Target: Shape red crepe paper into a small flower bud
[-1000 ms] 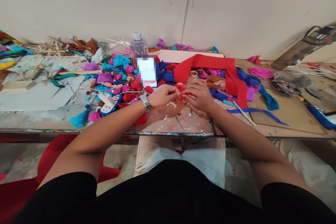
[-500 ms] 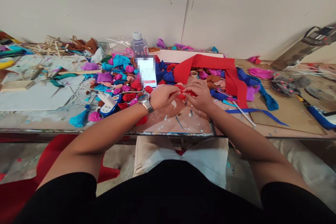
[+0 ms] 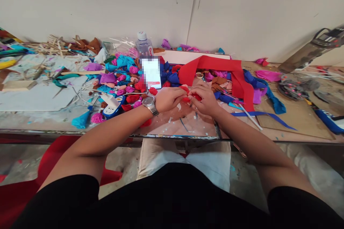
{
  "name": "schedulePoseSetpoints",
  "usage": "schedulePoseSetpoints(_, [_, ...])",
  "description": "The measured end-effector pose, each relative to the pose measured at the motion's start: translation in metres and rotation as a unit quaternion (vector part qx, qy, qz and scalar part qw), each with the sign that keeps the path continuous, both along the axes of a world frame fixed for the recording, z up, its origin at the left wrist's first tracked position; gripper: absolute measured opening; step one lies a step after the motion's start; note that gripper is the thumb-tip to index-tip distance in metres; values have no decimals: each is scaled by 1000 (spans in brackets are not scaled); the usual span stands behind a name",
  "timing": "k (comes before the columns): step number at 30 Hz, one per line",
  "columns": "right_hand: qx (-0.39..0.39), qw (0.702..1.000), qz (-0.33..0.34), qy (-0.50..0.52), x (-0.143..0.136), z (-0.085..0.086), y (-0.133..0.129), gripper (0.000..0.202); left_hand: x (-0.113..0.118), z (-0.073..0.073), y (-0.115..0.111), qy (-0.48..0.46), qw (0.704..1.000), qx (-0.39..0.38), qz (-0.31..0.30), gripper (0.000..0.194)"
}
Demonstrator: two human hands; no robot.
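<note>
A small piece of red crepe [image 3: 198, 97] sits between the person's two hands, just above the near part of the bench [image 3: 185, 123], in front of the body. The left hand [image 3: 167, 99] has its fingers drawn together, thumb and forefinger pinching the left side of the piece. The right hand [image 3: 206, 99] is nearly closed too, its bent fingertips pinching the right side. The hands meet at the middle, which probably gives fine control over something so light and soft; the fingers hide much of its shape.

Both forearms come in low over the bench edge, likely to steady the pinch. The watch [image 3: 149, 104] is on the left wrist, clear of the fingertips. Just beyond the hands lies a wide red strip [image 3: 219, 63], folded at a corner over scraps, apparently within easy reach. The phone [image 3: 152, 73] faces the person from among crumpled blue and red pieces, perhaps placed there so its lit screen can be seen. Behind it a bottle [image 3: 144, 47] stands upright, out of the hands' way. A blue socket block [image 3: 114, 107] lies left of the hands, a white plug in it.
</note>
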State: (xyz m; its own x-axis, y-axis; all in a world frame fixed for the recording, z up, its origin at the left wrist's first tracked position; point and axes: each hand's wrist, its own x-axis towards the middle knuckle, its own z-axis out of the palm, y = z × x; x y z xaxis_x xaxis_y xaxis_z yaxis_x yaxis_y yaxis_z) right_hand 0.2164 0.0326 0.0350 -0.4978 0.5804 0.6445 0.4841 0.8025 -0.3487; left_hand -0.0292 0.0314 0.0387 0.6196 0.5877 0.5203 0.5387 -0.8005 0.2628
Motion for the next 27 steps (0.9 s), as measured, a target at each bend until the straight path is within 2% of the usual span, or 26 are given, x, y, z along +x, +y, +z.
schedulePoseSetpoints(6, [-21, 999, 22, -18, -1, 3, -2, 26, -1, 3, -2, 34, 998, 44, -13, 37])
schedulePoseSetpoints(10, [-18, 1000, 21, -8, -1, 4, -1, 25, 2, 4, -5, 15, 1000, 20, -1, 39])
schedulePoseSetpoints(15, [7, 1000, 10, -15, 1, 1, 1, 32, 4, 1, -7, -8, 999, -33, 38, 37])
schedulePoseSetpoints(21, [17, 1000, 19, -14, 1, 1, 2, 31, 3, -4, -2, 9, 999, -13, 28, 38])
schedulePoseSetpoints(27, [12, 999, 26, -43, 3, 1, 6, 23, 4, -1, -5, -1, 999, -26, 19, 35])
